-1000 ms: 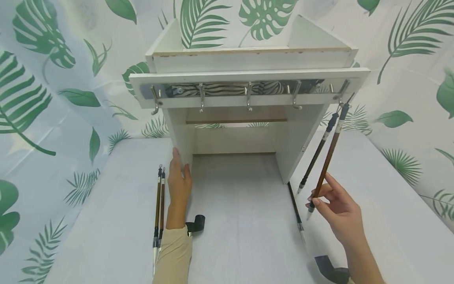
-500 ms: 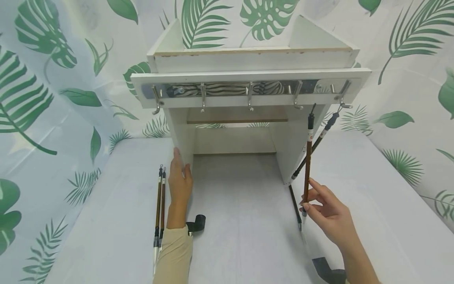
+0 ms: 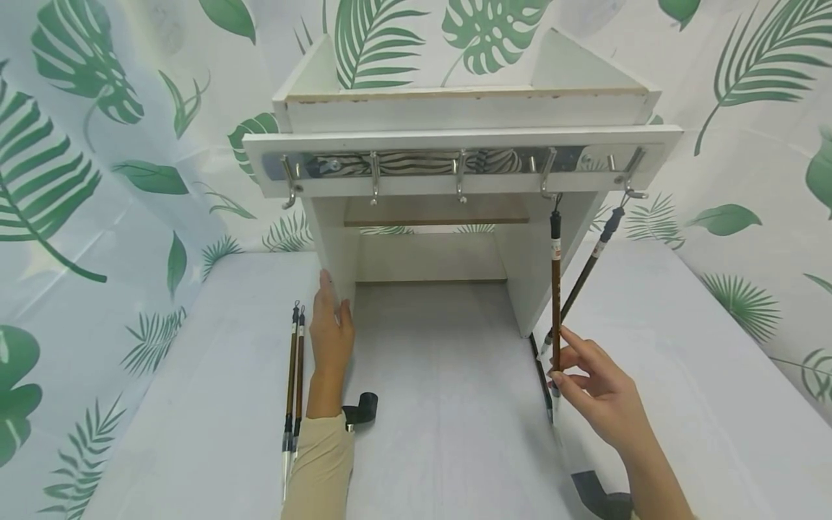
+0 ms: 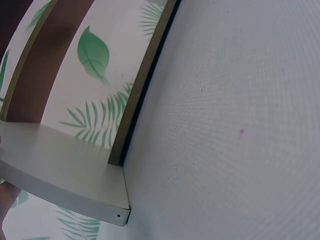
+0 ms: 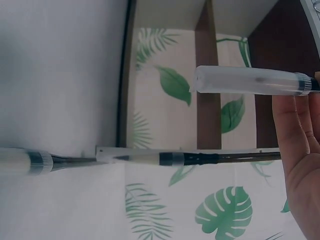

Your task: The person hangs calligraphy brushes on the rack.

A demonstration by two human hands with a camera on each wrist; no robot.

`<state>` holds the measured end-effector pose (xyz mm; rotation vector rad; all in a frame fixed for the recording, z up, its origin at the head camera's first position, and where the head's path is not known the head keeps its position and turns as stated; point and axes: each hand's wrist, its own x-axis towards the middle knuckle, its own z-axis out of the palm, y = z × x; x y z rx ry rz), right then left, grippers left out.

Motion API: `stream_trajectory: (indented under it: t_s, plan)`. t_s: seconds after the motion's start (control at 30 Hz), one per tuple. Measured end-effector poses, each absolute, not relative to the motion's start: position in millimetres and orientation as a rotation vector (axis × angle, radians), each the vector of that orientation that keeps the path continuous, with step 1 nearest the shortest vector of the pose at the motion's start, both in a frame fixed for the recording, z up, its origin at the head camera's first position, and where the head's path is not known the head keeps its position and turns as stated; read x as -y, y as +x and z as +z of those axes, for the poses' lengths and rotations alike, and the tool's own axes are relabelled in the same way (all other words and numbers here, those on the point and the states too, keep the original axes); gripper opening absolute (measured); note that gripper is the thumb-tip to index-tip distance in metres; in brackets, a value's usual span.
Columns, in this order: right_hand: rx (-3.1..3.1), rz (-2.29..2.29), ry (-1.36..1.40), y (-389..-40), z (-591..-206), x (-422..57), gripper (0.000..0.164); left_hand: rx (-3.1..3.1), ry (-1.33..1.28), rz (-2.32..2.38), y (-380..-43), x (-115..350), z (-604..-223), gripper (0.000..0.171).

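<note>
My right hand (image 3: 601, 393) pinches a brown-handled calligraphy brush (image 3: 555, 289) near its lower end, held upright. The brush's loop overlaps the tip of the fourth hook (image 3: 547, 173) on the white rack (image 3: 468, 114). In the right wrist view its clear cap (image 5: 245, 80) points away from the fingers. A dark brush (image 3: 593, 260) hangs slanted from the rightmost hook (image 3: 630, 170). Below it a black brush (image 3: 543, 383) lies on the table, partly behind the held one. My left hand (image 3: 330, 343), fingers straight, rests against the rack's left side panel (image 3: 334, 245).
Two more brushes (image 3: 291, 375) lie side by side on the white-covered table (image 3: 435, 404), left of my left forearm. The other three hooks (image 3: 374, 173) hold nothing. A leaf-patterned cloth (image 3: 747, 180) backs the rack. Black wrist camera mounts (image 3: 598, 495) show at both wrists.
My right hand has moved left with the brown brush, from beside the rightmost hook to under the fourth one. The dark brush swings on the rightmost hook. My left hand stays put.
</note>
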<state>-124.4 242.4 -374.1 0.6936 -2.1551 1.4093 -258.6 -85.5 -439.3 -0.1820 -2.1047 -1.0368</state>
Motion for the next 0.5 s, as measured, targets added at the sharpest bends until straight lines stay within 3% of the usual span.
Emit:
stream_trajectory:
  t_s: [0.5]
  plan:
    - [2.119,1.379,0.728,-129.7,-379.4,-244.3,0.075,2.088,-0.189,-1.041,-259.6,85.7,-440.2,0.056]
